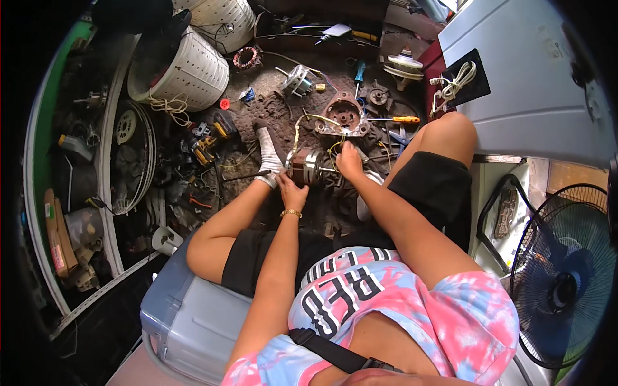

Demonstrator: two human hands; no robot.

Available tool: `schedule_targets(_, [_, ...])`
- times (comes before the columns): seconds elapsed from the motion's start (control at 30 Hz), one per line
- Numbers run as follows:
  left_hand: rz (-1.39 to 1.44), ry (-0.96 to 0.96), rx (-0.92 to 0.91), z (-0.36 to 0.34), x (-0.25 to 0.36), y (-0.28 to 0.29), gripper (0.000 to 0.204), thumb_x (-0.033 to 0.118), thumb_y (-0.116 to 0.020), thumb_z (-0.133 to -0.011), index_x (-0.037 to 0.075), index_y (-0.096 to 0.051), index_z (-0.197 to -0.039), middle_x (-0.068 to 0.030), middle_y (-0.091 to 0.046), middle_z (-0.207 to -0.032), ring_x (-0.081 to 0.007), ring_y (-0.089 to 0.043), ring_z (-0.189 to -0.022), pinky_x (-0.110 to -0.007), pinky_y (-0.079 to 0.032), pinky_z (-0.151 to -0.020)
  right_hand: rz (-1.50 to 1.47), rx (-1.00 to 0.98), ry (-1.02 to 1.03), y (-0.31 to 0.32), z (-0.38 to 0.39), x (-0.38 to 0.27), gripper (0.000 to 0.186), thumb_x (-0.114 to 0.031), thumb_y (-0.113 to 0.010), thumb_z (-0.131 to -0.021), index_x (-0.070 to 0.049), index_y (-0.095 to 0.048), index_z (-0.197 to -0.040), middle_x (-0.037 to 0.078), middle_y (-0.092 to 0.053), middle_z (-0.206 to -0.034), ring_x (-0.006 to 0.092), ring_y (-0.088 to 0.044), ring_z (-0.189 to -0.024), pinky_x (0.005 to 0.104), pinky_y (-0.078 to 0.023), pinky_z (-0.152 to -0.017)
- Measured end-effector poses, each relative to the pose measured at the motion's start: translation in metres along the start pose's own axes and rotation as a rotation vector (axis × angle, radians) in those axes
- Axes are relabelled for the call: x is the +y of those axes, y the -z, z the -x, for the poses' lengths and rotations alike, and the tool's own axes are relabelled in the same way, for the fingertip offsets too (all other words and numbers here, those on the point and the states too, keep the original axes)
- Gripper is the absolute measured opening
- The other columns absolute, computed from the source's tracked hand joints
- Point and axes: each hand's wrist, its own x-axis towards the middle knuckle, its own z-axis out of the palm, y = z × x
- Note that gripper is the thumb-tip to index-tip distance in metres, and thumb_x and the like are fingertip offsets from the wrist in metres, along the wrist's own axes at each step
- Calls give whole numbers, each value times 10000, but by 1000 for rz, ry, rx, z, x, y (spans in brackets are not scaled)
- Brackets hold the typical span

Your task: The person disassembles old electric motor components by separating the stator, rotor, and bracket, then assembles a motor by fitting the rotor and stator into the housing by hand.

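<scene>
My left hand point(293, 189) grips the left lower side of an electric motor point(305, 165) with a copper-brown middle, silver end and protruding shaft. My right hand point(349, 159) is closed just right of the motor, by thin yellow wires point(335, 145); what its fingers hold is too small to tell. Beyond it lies an opened metal housing point(342, 116) with yellow wires running from it. An orange-handled screwdriver point(405, 119) lies to the housing's right, and a blue-handled one point(360, 72) behind it. Another silver motor part point(297, 80) sits farther back.
White perforated drums point(196, 71) stand back left, with a drill point(203, 145) on the dirty floor nearby. A metal-framed shelf point(106, 193) lines the left. A grey-blue appliance panel point(515, 77) and a fan point(561, 289) are on the right. I sit on a grey plastic case point(181, 309).
</scene>
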Motion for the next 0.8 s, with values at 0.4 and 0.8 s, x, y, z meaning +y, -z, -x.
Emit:
schedule_targets(0.4, [-61,-164,50,-15,46,28,1166,409,-921,-625,15,-255,-1497,-242,-371,-1449,-435,-421,-1311,-470,-411,-1084,657,-146,304,-23,11,18,206,-204,-564,-916,-74,-652,-1050,122,-602,-1127,330,-614,-1023,484,-548,-795])
schedule_targets(0.8, [238,102,203,-38,-28,6,350,251,-800,-818,35,-704,-1075,-151,-643,-1025,-346,-617,-994,-426,-498,-877,560,-314,444,173,-8,-97,313,-301,-569,-946,-129,-659,-1192,141,-693,-1191,378,-656,-1094,664,-410,-995])
